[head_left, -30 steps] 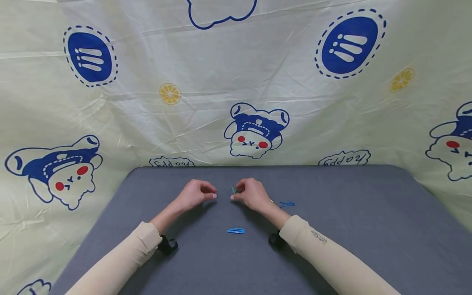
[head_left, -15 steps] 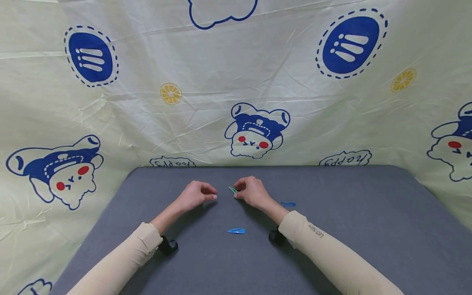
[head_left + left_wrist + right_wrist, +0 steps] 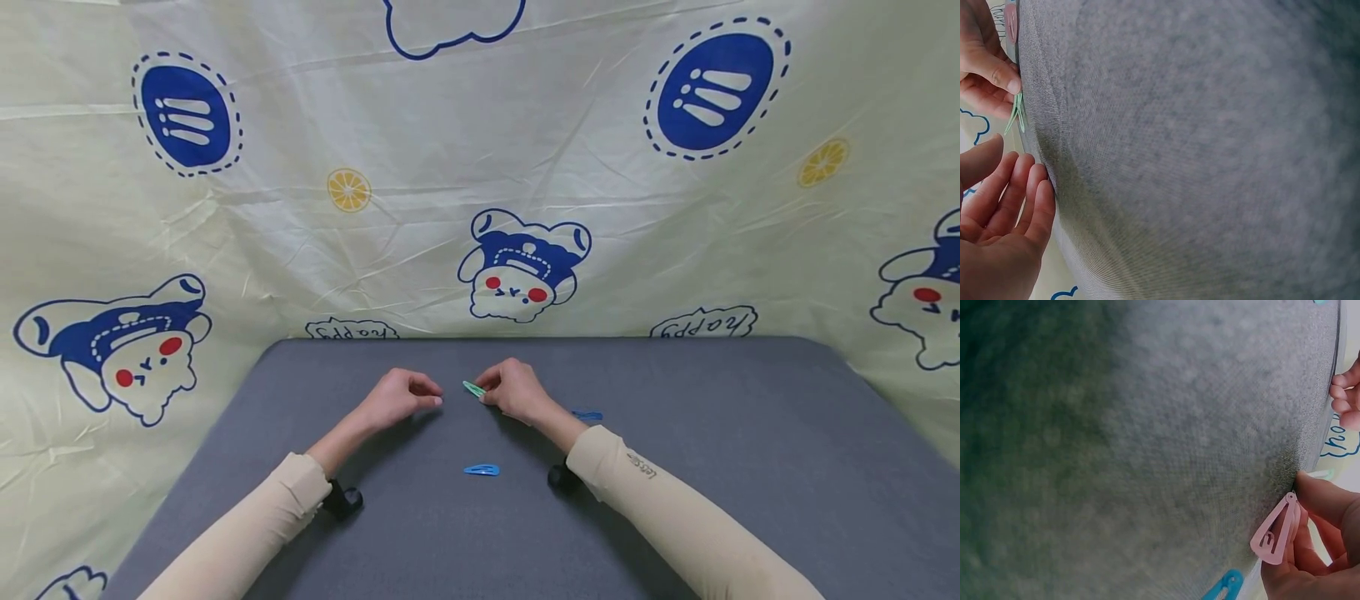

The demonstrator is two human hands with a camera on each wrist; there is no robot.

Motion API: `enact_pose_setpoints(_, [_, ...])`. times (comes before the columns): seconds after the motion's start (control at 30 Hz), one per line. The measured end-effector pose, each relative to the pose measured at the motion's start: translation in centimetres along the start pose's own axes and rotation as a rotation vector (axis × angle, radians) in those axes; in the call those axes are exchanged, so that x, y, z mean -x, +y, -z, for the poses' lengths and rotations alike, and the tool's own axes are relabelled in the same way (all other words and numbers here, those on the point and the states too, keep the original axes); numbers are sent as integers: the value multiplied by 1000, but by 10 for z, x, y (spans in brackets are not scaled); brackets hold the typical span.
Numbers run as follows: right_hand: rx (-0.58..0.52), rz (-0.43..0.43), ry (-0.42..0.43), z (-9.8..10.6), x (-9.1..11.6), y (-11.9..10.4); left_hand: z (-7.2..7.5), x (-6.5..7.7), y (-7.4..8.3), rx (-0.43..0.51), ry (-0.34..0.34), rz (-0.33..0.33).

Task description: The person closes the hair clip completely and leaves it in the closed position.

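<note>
My right hand (image 3: pixel 517 392) pinches a green snap hair clip (image 3: pixel 472 388) between thumb and fingers, above the grey table. In the left wrist view the clip's two arms (image 3: pixel 1014 117) stand apart at the free end. My left hand (image 3: pixel 396 398) is to the left of the clip with loosely bent fingers and holds nothing. A pink snap hair clip (image 3: pixel 1270 537) shows beside the right hand's fingers in the right wrist view; whether it touches them I cannot tell. The head view hides it behind the right hand.
One blue snap clip (image 3: pixel 482 470) lies on the grey table (image 3: pixel 712 467) in front of the hands. Another blue clip (image 3: pixel 587 415) lies just right of my right wrist. Behind the table hangs a printed cream cloth (image 3: pixel 405 267).
The green clip has turned in my right fingers, from nearly upright to slanting out toward the left, and shows more of its length. My left hand has stayed almost still.
</note>
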State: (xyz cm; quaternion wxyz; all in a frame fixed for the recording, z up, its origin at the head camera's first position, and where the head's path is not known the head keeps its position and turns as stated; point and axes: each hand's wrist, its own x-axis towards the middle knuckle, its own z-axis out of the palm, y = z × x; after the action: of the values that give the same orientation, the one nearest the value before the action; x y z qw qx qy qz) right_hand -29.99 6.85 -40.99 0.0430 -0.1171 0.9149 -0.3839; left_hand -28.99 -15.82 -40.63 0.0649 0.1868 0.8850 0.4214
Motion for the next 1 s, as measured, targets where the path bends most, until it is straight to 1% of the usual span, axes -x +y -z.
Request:
enact_pose_setpoints(0.23, [34,10,-25,0,0,0,0,2,0,10,-2,-4])
enact_pose_setpoints(0.5, [32,37,-42,2,0,1,1,2,-2,5,1,-9])
enact_pose_setpoints(0.7, [14,36,-59,4,1,1,2,3,-2,12,0,-8])
enact_pose_setpoints(1.0, [-28,104,-9,9,1,-6,5,2,1,29,9,-14])
